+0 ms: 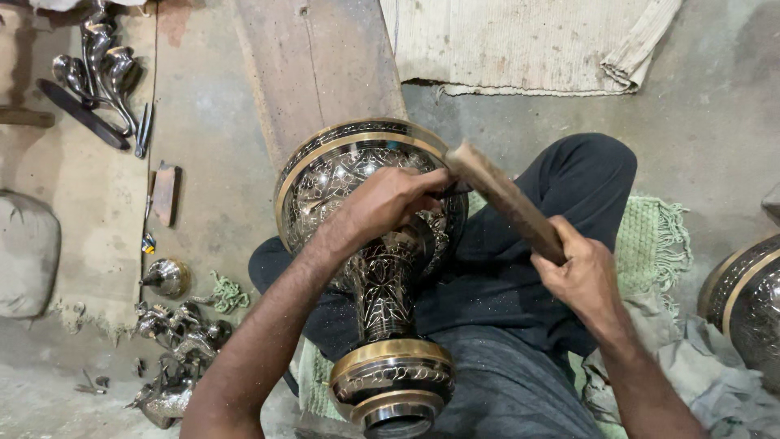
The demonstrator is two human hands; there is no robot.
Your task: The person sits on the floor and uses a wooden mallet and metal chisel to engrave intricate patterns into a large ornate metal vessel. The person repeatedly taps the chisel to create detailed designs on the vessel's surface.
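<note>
Engraving the brass vase [370,244] lying across my lap.
My left hand [390,199] pinches a chisel [449,191] against its body; my right hand [581,272] grips the wooden mallet [508,199]. A skewed strike could skid and scar the pattern.

plank [317,65] runs along the floor, top centre | pale cloth [528,41] top right | green mat [650,236] right | second vase [747,301] right edge | metal handles [106,69] top left | knob [166,278] and metal pieces [175,358] lower left
</note>
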